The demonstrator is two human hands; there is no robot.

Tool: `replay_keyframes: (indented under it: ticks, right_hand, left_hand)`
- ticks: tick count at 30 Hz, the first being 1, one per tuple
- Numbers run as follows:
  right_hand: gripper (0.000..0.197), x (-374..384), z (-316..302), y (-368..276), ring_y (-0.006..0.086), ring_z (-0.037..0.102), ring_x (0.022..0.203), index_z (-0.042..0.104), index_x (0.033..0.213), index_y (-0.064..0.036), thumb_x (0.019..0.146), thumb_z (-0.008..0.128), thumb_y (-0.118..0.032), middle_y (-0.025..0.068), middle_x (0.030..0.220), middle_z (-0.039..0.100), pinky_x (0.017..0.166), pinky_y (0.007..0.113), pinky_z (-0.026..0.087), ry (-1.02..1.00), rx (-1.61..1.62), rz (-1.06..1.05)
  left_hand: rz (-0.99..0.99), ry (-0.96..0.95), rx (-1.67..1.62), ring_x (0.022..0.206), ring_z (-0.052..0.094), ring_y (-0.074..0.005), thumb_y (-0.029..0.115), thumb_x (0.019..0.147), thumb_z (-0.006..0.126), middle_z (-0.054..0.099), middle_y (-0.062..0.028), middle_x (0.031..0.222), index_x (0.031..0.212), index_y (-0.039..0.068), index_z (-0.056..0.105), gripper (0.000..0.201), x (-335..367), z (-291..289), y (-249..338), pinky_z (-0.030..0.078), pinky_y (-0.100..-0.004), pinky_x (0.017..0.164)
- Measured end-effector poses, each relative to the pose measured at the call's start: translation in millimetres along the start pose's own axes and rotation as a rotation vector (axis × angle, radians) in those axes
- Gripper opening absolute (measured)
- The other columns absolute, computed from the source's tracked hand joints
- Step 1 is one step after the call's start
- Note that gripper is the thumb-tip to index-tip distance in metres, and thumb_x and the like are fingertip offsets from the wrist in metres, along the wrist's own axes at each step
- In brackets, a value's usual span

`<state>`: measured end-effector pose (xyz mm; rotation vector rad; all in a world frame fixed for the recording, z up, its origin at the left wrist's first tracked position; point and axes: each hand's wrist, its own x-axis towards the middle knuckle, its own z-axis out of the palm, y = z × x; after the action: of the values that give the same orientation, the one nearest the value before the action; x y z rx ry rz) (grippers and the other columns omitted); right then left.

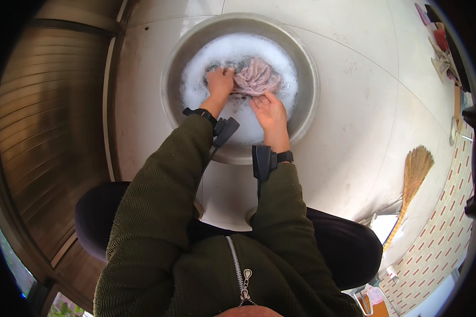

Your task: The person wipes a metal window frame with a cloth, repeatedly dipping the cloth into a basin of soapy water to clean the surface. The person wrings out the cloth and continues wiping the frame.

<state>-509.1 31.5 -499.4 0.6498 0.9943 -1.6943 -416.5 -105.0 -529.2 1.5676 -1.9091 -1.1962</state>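
A wet, crumpled pinkish cloth (256, 76) lies in soapy water inside a wide, round metal basin (308, 90). My left hand (220, 84) is at the cloth's left side, its fingers bent down into the suds and its fingertips partly hidden. At the near right edge of the cloth is my right hand (269, 112), palm turned up, with fingers and thumb gripping the fabric's edge. White foam (195, 68) rings the cloth on the water.
The basin stands on pale floor tiles (354, 105). A brown slatted panel (53, 105) rises on the left. On the right are a straw broom (415, 169) and a red-dashed patterned surface (433, 238). My knees flank the basin's near side.
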Motion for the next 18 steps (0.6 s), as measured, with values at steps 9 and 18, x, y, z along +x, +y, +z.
replay_keyframes:
  ticks: [9,18]
  right_hand:
    - [0.029,10,-5,-21,0.024,0.064,0.105,0.058,0.123,-0.0013,0.095,0.055,-0.009,0.0123,0.117,0.065,0.085,0.042,0.055,-0.01,0.008,-0.039]
    - [0.039,-35,35,-35,0.0178,0.068,0.08,0.072,0.109,0.0041,0.077,0.049,0.004,0.0112,0.09,0.073,0.073,0.031,0.054,-0.47,-0.846,-0.305]
  left_hand:
    - [-0.006,-0.441,-0.047,0.081,0.064,-0.0198,0.048,0.093,0.063,0.067,-0.0079,0.082,0.1,0.005,0.068,0.044,-53,15,75,0.052,-0.0371,0.073]
    - [-0.544,-0.656,-1.144,0.101,0.066,-0.0219,0.043,0.098,0.063,0.068,-0.0105,0.111,0.109,0.004,0.067,0.041,4,-18,36,0.055,-0.038,0.091]
